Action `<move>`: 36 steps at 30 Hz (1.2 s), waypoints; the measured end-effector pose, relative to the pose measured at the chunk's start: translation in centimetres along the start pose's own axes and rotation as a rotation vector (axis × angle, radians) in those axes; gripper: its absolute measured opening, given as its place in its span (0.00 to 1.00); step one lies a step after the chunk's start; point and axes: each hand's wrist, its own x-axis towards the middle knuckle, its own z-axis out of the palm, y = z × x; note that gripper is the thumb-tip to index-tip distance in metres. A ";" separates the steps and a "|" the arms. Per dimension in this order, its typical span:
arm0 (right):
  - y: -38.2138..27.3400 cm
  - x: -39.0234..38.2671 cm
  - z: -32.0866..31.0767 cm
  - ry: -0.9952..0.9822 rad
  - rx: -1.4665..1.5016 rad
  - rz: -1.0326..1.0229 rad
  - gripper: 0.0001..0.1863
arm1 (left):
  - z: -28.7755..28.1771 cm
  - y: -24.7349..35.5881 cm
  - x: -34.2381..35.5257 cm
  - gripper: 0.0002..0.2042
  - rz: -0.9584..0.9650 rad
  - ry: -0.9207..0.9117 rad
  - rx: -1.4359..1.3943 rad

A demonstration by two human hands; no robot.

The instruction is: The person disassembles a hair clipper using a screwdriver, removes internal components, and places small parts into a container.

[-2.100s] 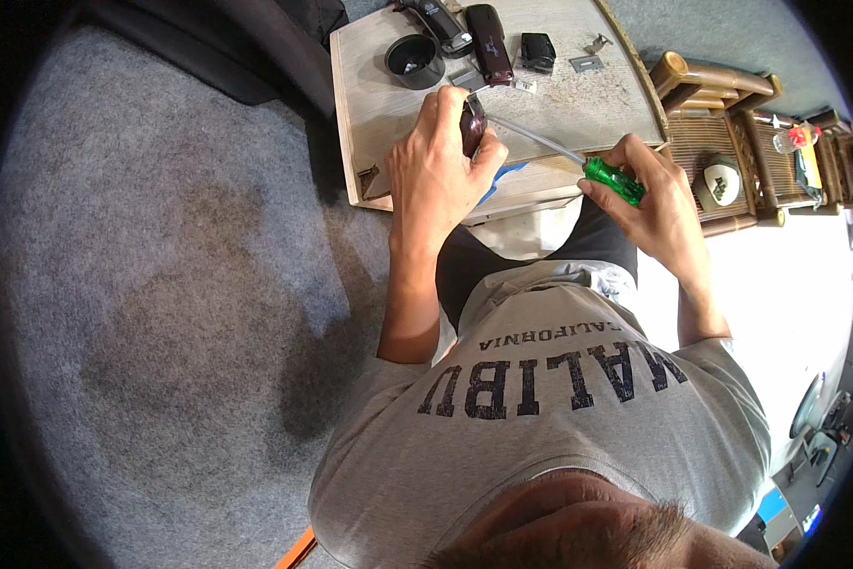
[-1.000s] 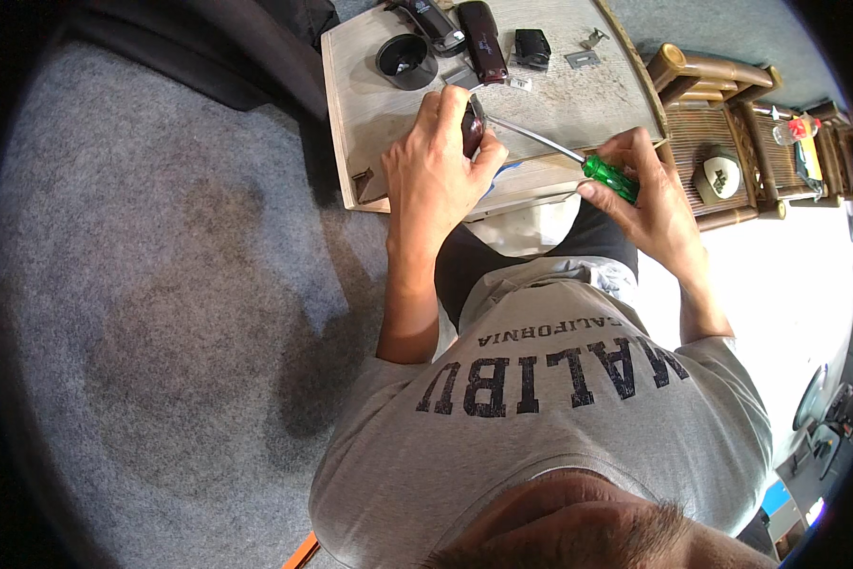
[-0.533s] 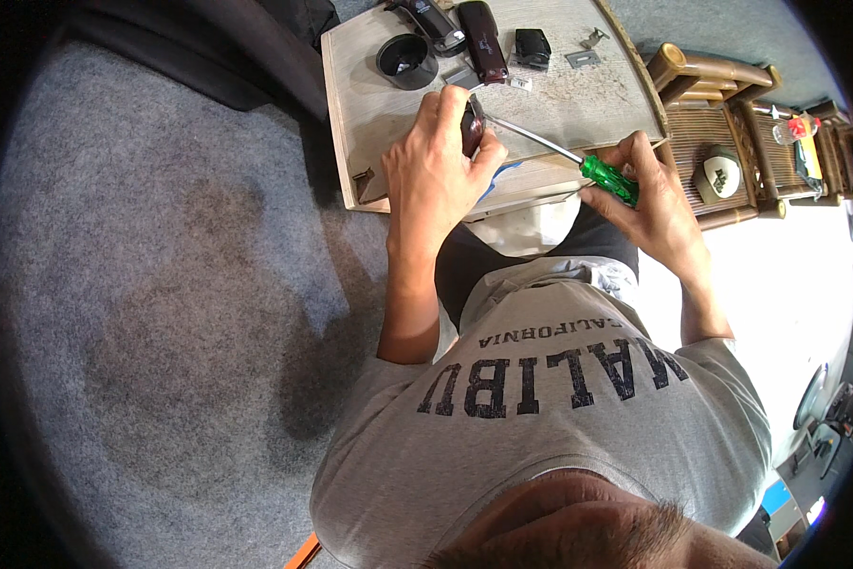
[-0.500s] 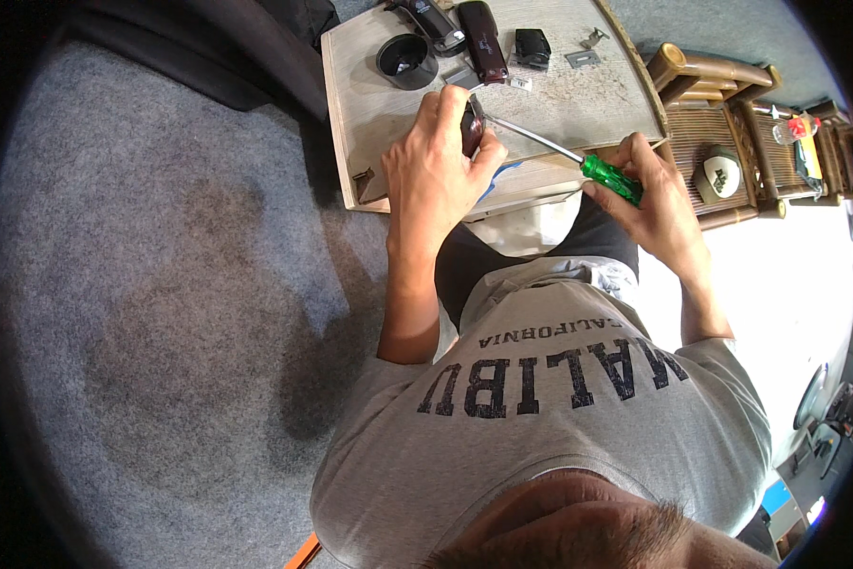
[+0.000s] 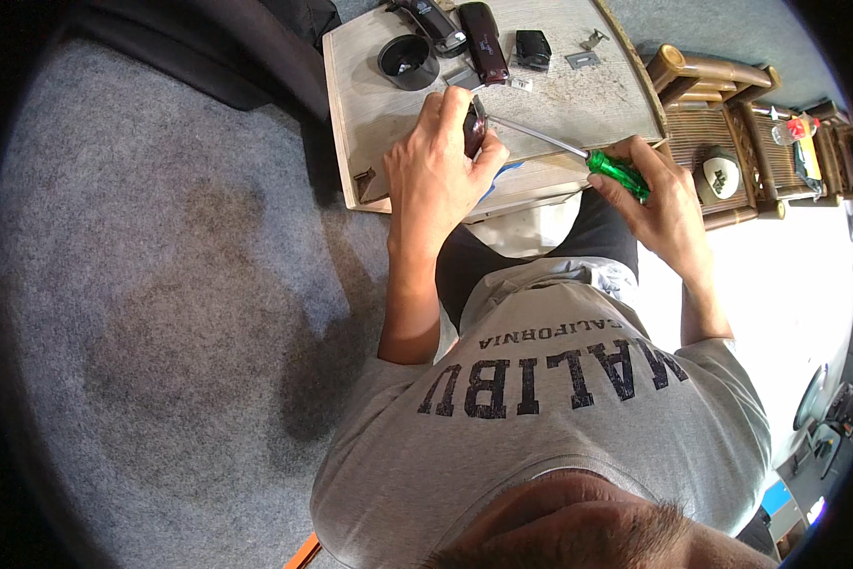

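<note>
My left hand (image 5: 438, 161) is closed around a dark maroon, glossy hair clipper part (image 5: 475, 129), held over the table's near edge; the fingers hide much of it. In my right hand (image 5: 656, 194) is a screwdriver (image 5: 618, 176) with a clear green handle, gripped between thumb and fingers. Its metal shaft slants up and left, and the tip meets the right side of the clipper part. Whether the tip sits in a screw is too small to tell. A bit of blue (image 5: 502, 178) shows just below the left thumb.
On the pale wooden table (image 5: 369, 123) lie a black clipper (image 5: 434, 26), a maroon casing (image 5: 483, 43), a black cup (image 5: 408, 63), a black block (image 5: 532, 49) and a metal plate (image 5: 583, 60). A bamboo bench (image 5: 706, 133) with a cap (image 5: 718, 176) stands at right.
The screwdriver handle has shifted slightly to the right, and the fingers of my right hand have changed their hold on it. My left hand stays nearly still.
</note>
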 end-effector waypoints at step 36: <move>1.0 0.6 0.7 -0.207 0.191 0.154 0.20 | -0.4 -0.1 0.1 0.18 -0.005 -0.078 -0.011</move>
